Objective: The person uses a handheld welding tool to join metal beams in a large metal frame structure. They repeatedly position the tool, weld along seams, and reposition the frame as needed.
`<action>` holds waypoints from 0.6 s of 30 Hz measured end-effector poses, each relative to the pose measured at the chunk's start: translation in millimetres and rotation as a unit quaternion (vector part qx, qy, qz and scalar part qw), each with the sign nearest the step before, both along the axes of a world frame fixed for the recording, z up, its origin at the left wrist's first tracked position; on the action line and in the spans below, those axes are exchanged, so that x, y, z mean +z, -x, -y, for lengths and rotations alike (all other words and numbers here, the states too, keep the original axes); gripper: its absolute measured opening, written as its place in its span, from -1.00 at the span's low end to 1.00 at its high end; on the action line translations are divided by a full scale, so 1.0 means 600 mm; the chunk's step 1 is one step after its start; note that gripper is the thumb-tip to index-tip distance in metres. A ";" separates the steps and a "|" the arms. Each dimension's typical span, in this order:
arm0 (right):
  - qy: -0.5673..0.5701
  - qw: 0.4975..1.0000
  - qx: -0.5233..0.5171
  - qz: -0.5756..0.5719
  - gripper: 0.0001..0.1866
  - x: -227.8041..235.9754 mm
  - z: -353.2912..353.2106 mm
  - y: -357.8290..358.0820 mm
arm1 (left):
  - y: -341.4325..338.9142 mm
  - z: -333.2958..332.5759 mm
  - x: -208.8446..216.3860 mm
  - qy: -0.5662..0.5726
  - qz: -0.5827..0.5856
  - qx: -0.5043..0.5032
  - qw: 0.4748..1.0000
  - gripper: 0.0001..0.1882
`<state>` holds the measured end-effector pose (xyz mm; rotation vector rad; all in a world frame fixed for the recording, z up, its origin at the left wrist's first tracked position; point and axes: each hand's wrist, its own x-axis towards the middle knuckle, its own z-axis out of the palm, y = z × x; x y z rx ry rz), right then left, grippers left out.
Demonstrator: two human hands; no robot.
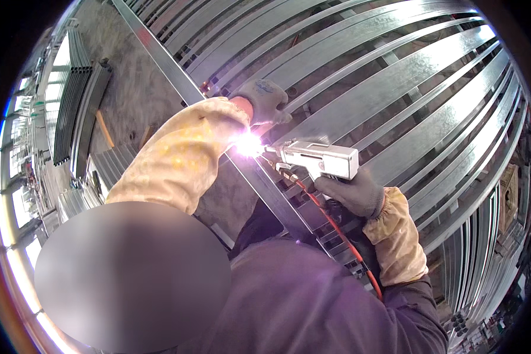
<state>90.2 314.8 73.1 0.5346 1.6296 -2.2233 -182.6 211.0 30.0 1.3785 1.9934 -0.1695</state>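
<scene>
My right hand (354, 192), in a grey work glove, is closed around the grip of a white handheld welding gun (318, 158). The gun's nozzle points left at a dazzling white-violet glow (248, 144) on a long metal rail (268, 189). Just above that glow is my left hand (264, 101), also in a grey glove, with its fingers curled over the edge of the metalwork. What those fingers hold, if anything, is hidden. From under the gun, a red hose (339, 230) with brass fittings runs down beside my right forearm. Tan protective sleeves (171, 156) cover both forearms.
A frame of many parallel galvanised metal bars (360, 88) spreads across the far and right side. Bundled dark steel profiles (79, 106) lie on the concrete floor (130, 76) at left. More stacked metal lengths (475, 248) stand at the right.
</scene>
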 end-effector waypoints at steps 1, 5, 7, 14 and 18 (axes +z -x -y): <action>-0.004 1.000 0.001 -0.005 -0.37 -0.003 -0.002 -0.001 | 0.002 -0.006 -0.002 0.004 -0.001 -0.008 1.000 -0.53; -0.038 0.999 0.020 -0.001 -0.37 -0.007 -0.006 -0.004 | 0.000 -0.003 -0.004 -0.003 -0.012 -0.023 1.000 -0.53; -0.055 0.998 0.018 0.002 -0.45 -0.005 -0.006 -0.005 | -0.002 -0.006 -0.007 0.007 -0.009 -0.027 1.000 -0.54; -0.047 0.999 0.007 -0.009 -0.47 -0.010 -0.005 -0.004 | 0.000 0.003 -0.020 -0.026 -0.023 -0.025 0.999 -0.55; -0.053 0.998 0.025 -0.007 -0.42 -0.015 -0.007 -0.002 | 0.004 0.012 -0.032 -0.076 -0.021 -0.023 0.997 -0.55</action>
